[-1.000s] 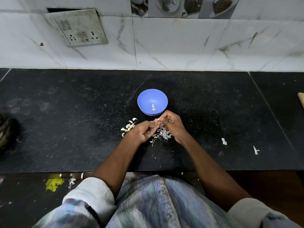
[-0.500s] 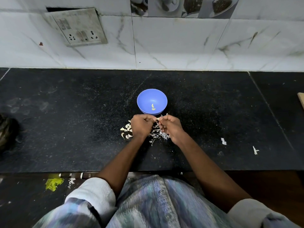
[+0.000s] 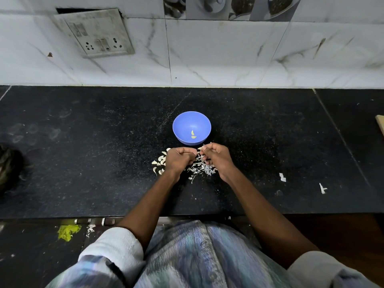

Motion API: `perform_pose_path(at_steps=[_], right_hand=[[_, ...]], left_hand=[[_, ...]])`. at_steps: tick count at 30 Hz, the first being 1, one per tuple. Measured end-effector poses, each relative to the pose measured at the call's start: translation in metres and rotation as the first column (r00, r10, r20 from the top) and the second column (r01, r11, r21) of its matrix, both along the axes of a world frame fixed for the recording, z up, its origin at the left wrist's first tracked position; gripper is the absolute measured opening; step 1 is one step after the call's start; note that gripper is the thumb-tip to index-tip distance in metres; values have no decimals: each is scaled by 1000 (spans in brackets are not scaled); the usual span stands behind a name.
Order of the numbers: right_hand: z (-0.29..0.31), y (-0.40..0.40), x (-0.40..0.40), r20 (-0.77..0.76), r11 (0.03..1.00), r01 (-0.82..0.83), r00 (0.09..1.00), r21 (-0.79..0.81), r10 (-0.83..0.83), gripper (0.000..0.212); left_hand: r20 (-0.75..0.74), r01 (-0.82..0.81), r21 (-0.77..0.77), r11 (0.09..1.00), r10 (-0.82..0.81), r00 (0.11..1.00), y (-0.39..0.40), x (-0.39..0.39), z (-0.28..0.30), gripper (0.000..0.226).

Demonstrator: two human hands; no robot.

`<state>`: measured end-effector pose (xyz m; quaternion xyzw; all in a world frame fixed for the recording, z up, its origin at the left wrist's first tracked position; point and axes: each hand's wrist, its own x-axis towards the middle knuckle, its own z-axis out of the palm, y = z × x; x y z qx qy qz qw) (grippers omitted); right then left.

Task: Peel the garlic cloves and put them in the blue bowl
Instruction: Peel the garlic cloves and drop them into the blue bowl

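The blue bowl (image 3: 180, 125) stands on the black counter with two peeled cloves (image 3: 193, 135) inside. Just in front of it my left hand (image 3: 178, 160) and my right hand (image 3: 217, 157) meet, fingers curled, both pinching one small garlic clove (image 3: 200, 155) between the fingertips. A pale strip of skin sticks out between them. Unpeeled cloves (image 3: 159, 163) lie in a small heap left of my left hand. Peeled-off skins (image 3: 199, 170) are scattered under and between my hands.
The black counter (image 3: 83, 152) ends at a white tiled wall with a switch plate (image 3: 95, 34). Two white scraps (image 3: 282, 177) lie to the right. A dark object (image 3: 8, 167) sits at the left edge, a wooden edge (image 3: 380, 125) at the far right.
Both hands have lifted slightly toward the bowl and drawn closer, fingertips now together on the clove. The left hand moved over the clove heap, hiding part of it.
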<state>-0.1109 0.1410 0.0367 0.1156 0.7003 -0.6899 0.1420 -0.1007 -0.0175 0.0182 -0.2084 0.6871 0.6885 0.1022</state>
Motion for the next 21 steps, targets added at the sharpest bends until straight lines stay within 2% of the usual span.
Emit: perform_pose_path(at_steps=[4, 7, 10, 13, 17, 21], right_hand=[[-2, 1, 0, -9, 999, -33, 999, 31, 33, 11], [-6, 2, -1, -25, 995, -68, 997, 73, 70, 13], [-6, 2, -1, -33, 993, -79, 996, 91, 82, 13], [-7, 2, -2, -31, 992, -75, 996, 98, 79, 10], [-7, 2, -2, -23, 994, -55, 998, 93, 57, 9], [-5, 2, -3, -12, 996, -40, 999, 74, 41, 9]], left_hand=[[-132, 105, -66, 992, -113, 985, -3, 1, 0, 24], [-242, 113, -198, 974, -160, 957, -2, 1, -2, 16], [-286, 86, -280, 956, -168, 943, -2, 2, 1, 8], [-287, 98, -288, 953, -183, 940, -4, 2, 1, 11], [-287, 75, -321, 944, -173, 942, -5, 3, 0, 27], [-297, 78, -256, 963, -155, 942, -3, 5, 3, 14]])
